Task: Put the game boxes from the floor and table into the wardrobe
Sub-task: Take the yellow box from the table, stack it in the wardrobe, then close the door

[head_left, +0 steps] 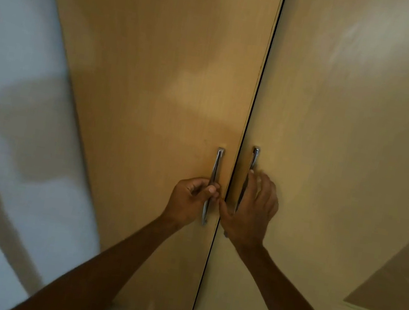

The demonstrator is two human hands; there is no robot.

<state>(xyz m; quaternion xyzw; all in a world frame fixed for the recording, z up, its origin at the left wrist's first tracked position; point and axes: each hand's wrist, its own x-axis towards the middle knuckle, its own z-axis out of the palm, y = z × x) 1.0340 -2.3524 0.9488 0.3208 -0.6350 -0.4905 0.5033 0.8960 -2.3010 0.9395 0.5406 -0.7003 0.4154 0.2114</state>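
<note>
i stand close to the wardrobe (158,67), looking down my two bare forearms at its tall pale wood doors, which meet along a thin dark seam. my left hand (191,198) is curled around the lower part of the left handle (213,183), a slim vertical metal bar, with the thumb laid across the front of it. my right hand (251,210) is looser: the fingers (265,188) are half spread and bent toward the right handle (249,178), the thumb pointing at the seam, and i cannot tell whether they have truly closed on the bar. both arms reach up and forward, nearly straight, wrists close together. the doors look shut or barely parted. no game boxes are in view, so i judge they are on the floor and table out of sight. the risk i see is the right hand slipping off its handle if i pull before the grip is firm, so only one door swings. standing this near, the doors could also swing into me. a white wall (10,70) lies to the left.
</note>
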